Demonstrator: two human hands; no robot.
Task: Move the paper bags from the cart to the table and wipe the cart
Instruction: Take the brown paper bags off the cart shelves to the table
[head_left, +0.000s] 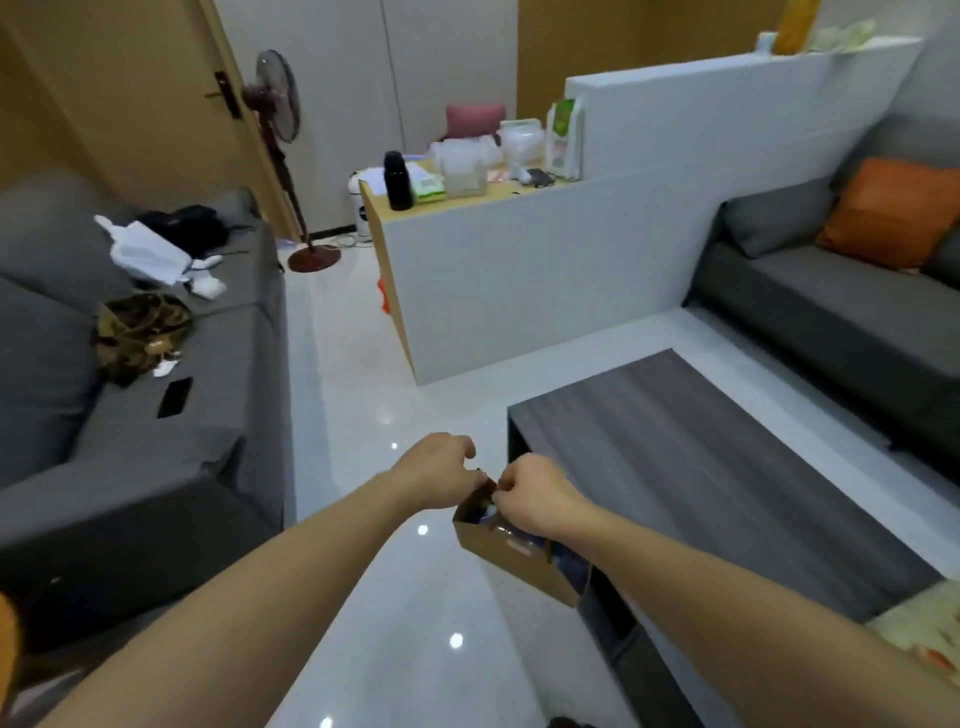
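Low in the centre of the frame, a brown paper bag (511, 548) hangs over the floor just beside the near left corner of the dark wood desk (717, 467). Both hands meet at its top edge: the right hand (535, 493) has its grip pinched on the bag's rim or handle, and the left hand (441, 470) is curled at the same edge, though whether its grip actually clamps the paper cannot be told. The bag looks light and thin-walled, likely to crumple or tear at the rim; something dark and a clear wrapper show inside, so it is best carried by the handles or supported underneath. No writing on the bag is readable. The cart is out of view.
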